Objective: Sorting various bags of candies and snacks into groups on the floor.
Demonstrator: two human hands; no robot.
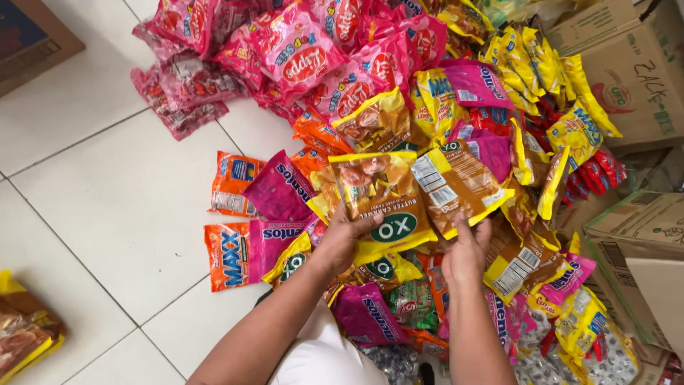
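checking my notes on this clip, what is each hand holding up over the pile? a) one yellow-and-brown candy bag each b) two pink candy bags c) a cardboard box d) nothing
a: the left hand grips a yellow-and-brown candy bag showing its front, and the right hand grips another showing its back label.

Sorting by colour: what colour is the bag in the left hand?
Yellow and brown bag, head view.

White tiled floor point(92, 207) — strewn with sweet packets. Pink lollipop bags point(299, 57) heaped at top; orange candy packets point(229, 255) and magenta packets point(279, 191) laid flat beside the pile. Cardboard boxes point(634, 78) stacked at right — yellow pouches point(524, 64) piled against them. A brown-framed board point(28, 39) is seen top left.
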